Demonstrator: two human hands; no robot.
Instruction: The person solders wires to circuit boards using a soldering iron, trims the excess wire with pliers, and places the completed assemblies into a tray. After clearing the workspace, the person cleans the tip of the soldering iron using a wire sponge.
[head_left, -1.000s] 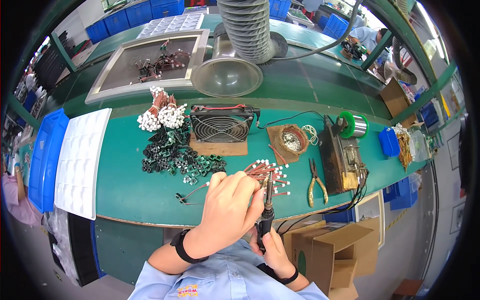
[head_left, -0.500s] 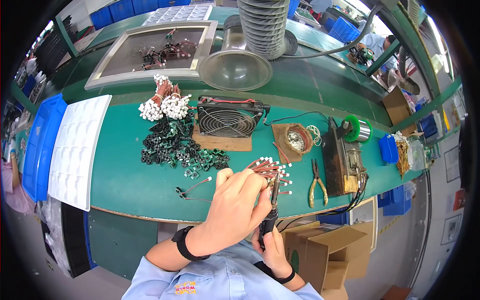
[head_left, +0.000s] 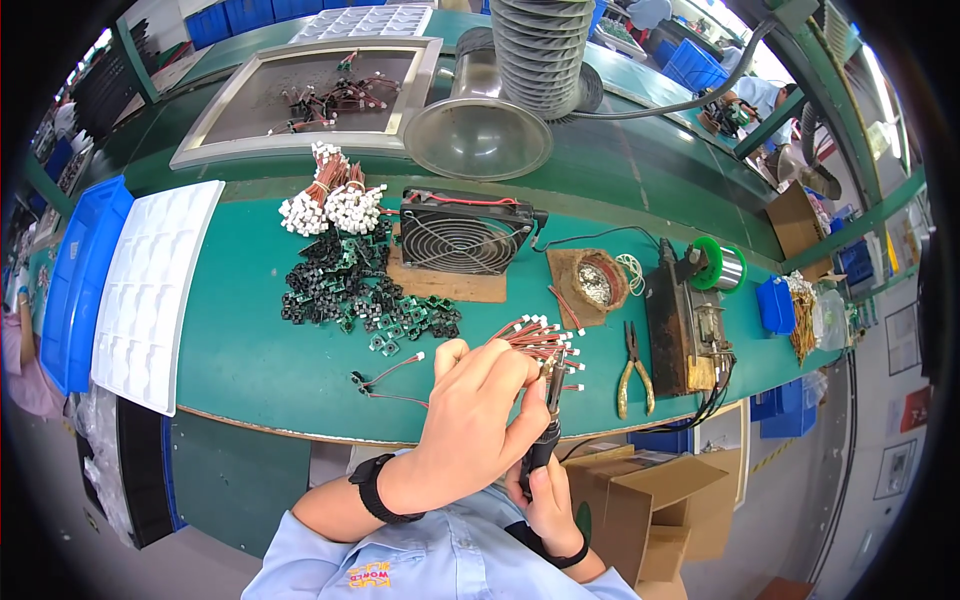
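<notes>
My right hand (head_left: pixel 550 505) is wrapped round the black handle of a soldering iron (head_left: pixel 543 446), its metal tip pointing up and away from me. Beside that tip my left hand (head_left: pixel 475 415) has its thumb and fingers pinched together; what they hold is mostly hidden behind them. Just beyond the fingers lies a fan of red and black wire leads (head_left: pixel 535 332) with white connectors. Left of my left hand, a small black part with wires (head_left: pixel 362 383) lies on the green bench. A heap of black and green small circuit boards (head_left: pixel 345 285) sits farther left.
A fan (head_left: pixel 462 235) stands behind, with bundled white connectors (head_left: pixel 335 205) to its left. To the right are a solder pot (head_left: pixel 600 283), pliers (head_left: pixel 632 375), a soldering station (head_left: pixel 682 325) and a solder wire spool (head_left: pixel 722 265). A white tray (head_left: pixel 160 290) lies left; a fume hood (head_left: pixel 478 140) hangs behind.
The view has shifted slightly. The iron's tip has moved a little to the right beside my left fingers; both hands keep nearly the same pose.
</notes>
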